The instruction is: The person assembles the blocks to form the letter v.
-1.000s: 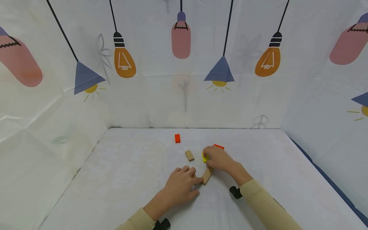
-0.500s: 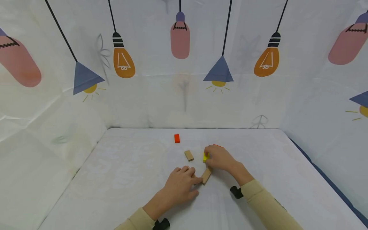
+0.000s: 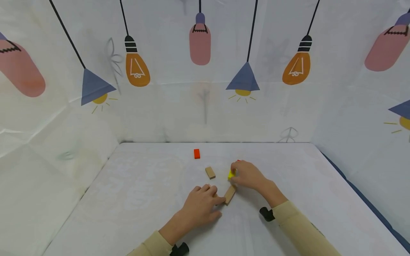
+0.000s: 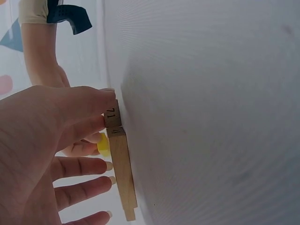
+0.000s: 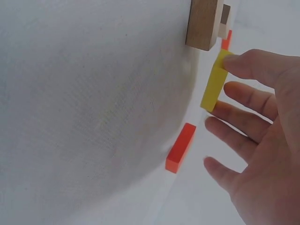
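My left hand (image 3: 200, 206) lies over plain wooden blocks, its fingers spread. One wooden block (image 3: 230, 195) slants away from its index fingertip. From the left wrist, a block end marked 71 (image 4: 111, 116) shows beside the thumb and index finger, meeting the end of a longer-looking wooden block (image 4: 123, 171). My right hand (image 3: 248, 175) pinches a yellow block (image 5: 215, 84) between thumb and fingers, close beyond the far end of the slanted block. Just past that hand is a red block (image 5: 180, 147), mostly hidden by it in the head view.
A loose wooden block (image 3: 210, 172) lies left of the yellow one. Farther back on the white table (image 3: 144, 192) is another red block (image 3: 196, 153). A white sheet with printed lamps (image 3: 173, 106) hangs behind and along the sides.
My right hand has shifted slightly to the right with the yellow block, covering more of the red block behind it. The left hand has stayed in place.
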Available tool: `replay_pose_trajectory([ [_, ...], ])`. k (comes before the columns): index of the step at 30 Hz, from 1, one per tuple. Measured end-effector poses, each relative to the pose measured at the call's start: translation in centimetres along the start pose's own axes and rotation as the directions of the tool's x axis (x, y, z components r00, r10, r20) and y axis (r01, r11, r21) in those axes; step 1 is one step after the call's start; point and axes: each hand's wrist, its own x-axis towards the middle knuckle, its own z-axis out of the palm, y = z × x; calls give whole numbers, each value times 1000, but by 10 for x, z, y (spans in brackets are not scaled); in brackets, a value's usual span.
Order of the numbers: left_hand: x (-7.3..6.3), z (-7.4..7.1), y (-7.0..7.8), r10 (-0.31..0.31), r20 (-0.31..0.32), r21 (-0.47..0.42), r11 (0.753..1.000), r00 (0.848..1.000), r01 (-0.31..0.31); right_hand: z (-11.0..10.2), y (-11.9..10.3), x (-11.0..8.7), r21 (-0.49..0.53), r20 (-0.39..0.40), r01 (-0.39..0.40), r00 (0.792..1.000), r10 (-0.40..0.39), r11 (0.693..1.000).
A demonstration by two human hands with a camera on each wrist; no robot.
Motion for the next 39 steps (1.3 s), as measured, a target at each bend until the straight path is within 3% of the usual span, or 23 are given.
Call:
replay_pose_trajectory([
  [6, 1, 0, 1, -1, -18, 12, 1000, 1000, 1, -1, 4, -4, 4, -28, 35, 999, -35, 999],
  [27, 1, 2, 2, -2, -29, 13, 1000, 1000, 2, -1, 12, -15, -9, 8, -6, 1000, 6, 1000],
  [39, 0, 2, 1, 0, -19, 7, 1000, 1000, 0, -1, 14, -21, -16, -20, -14, 1000, 14, 1000],
])
